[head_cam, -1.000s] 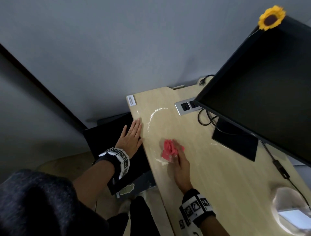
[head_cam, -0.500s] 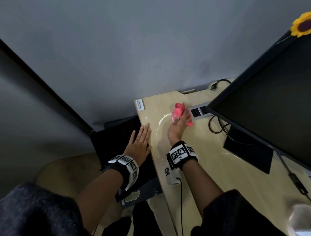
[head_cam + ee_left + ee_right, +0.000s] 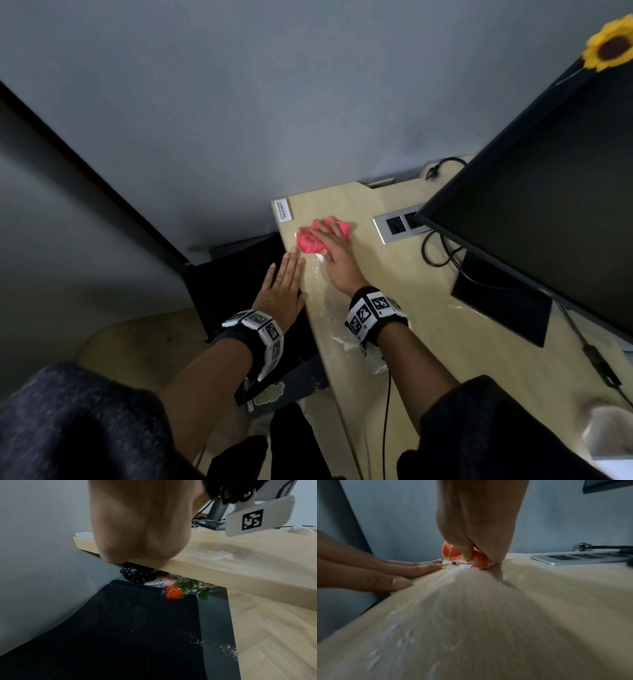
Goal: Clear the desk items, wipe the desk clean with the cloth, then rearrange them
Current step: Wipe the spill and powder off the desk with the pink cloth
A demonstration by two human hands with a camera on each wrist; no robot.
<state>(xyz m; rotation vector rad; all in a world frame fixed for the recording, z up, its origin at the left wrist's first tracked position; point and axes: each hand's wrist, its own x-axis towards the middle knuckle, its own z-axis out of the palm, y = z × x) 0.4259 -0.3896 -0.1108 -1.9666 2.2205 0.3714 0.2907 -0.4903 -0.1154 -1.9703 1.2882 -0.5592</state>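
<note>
1. The desk (image 3: 428, 342) has a pale, matt wood-grain top with a square-cut edge; white powdery smears streak it along its left edge, from beside the right wrist up toward the far left corner.
2. The cloth (image 3: 310, 240) is a soft pink-red fabric, crumpled into a loose wad with folds, lying on the desk close to the far left corner, just inside the left edge. In the right wrist view it looks more orange, with a small heap of white powder (image 3: 464, 567) gathered at its near edge.
3. The right hand (image 3: 337, 255) lies on top of the cloth, fingers spread over it and thumb tucked against its side, pressing it to the desk.
4. The left hand (image 3: 282, 289) is flat with straight fingers together, held at the desk's left edge, holding nothing; its fingertips nearly reach the cloth.
5. A brushed-metal socket plate (image 3: 399, 224) is set into the top near the far edge, partly covered by the dark, glossy monitor (image 3: 548, 212), whose right side is cut off. A yellow sunflower (image 3: 609, 48) sits at its top corner.
6. Under the desk, the left wrist view shows a black matt surface (image 3: 137, 635) dusted with white specks, and wrapped flowers (image 3: 178, 591), half hidden by the desk edge.
7. The near right corner of the desk is blurred; what lies there is unclear.
</note>
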